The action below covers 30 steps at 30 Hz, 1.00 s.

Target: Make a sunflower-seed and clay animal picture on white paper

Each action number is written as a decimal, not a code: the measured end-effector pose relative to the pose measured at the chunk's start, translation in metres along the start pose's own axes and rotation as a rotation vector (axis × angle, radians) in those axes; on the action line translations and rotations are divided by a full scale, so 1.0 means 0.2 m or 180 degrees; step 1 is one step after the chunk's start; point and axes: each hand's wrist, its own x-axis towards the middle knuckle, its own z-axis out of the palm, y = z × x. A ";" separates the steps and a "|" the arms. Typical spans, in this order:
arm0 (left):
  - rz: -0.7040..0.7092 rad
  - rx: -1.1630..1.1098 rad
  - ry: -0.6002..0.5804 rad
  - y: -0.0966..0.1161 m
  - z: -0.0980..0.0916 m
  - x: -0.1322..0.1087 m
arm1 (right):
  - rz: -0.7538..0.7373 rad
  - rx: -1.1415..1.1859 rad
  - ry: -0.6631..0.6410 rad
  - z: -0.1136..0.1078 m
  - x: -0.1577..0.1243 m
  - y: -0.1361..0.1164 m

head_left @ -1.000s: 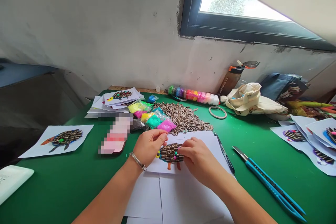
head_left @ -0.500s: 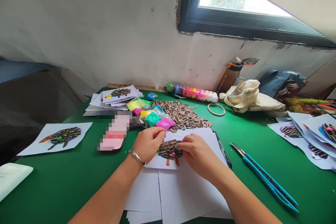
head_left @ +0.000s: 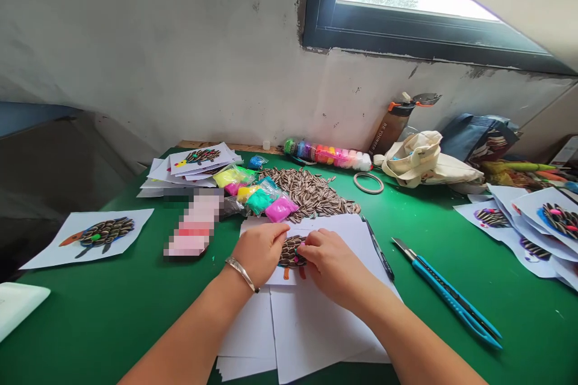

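Note:
My left hand (head_left: 259,254) lies over the left part of a seed picture (head_left: 291,252), its thumb and index finger pressed together. What they pinch, if anything, is hidden. From the right, my right hand (head_left: 332,261) reaches onto the picture with curled fingers, the tips at its right side by a small pink bit of clay. Anything held there is too small to make out. Striped sunflower seeds in rows form an animal's body with orange legs on white paper. Beneath it lie more white sheets (head_left: 316,331). Behind my hands is a heap of sunflower seeds (head_left: 311,189).
Bags of coloured clay (head_left: 266,198) sit beside the seeds, near a blurred pink object (head_left: 194,225). A blue utility knife (head_left: 447,295) with blade showing lies right of a black pen (head_left: 378,246). Finished pictures (head_left: 106,237), a tape roll (head_left: 368,183) and a bottle (head_left: 392,127) stand around.
My left hand has moved slightly right and down, now covering the picture's left end. My right fingertips have shifted a little left over the seeds. The whole view has shifted slightly.

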 end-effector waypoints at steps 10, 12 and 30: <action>0.0696 0.0249 -0.0860 0.02 0.00 -0.01 | -0.0124 0.0313 0.0092 0.02 0.01 0.04; 0.0771 0.0297 -0.0950 0.02 0.01 -0.01 | -0.0163 0.0314 0.0062 0.02 0.01 0.04; 0.0959 0.0649 -0.1032 0.01 0.02 -0.03 | -0.0192 0.0564 0.0240 0.01 -0.01 0.06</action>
